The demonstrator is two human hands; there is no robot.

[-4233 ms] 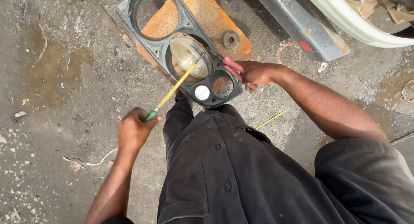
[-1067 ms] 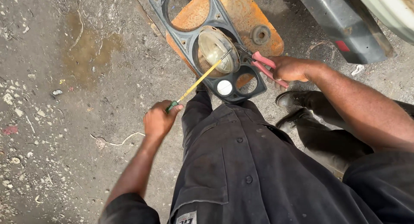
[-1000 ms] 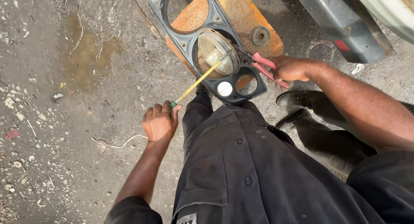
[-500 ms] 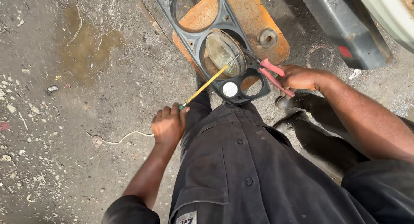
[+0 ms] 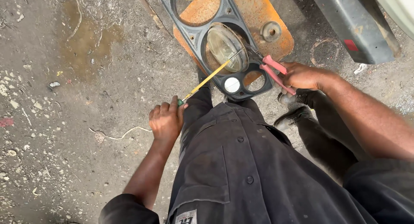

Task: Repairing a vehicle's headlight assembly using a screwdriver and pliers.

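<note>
Prying at round headlamp seated in dark bezel on ground with yellow-shafted screwdriver fisted in left hand, right hand clamped on red-handled pliers: likely slip, cracked glass, jabbed fingers.

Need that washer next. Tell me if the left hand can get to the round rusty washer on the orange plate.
Probably not as things stand: the left hand grips the screwdriver, and the grey headlight frame lies between it and the washer.
</note>
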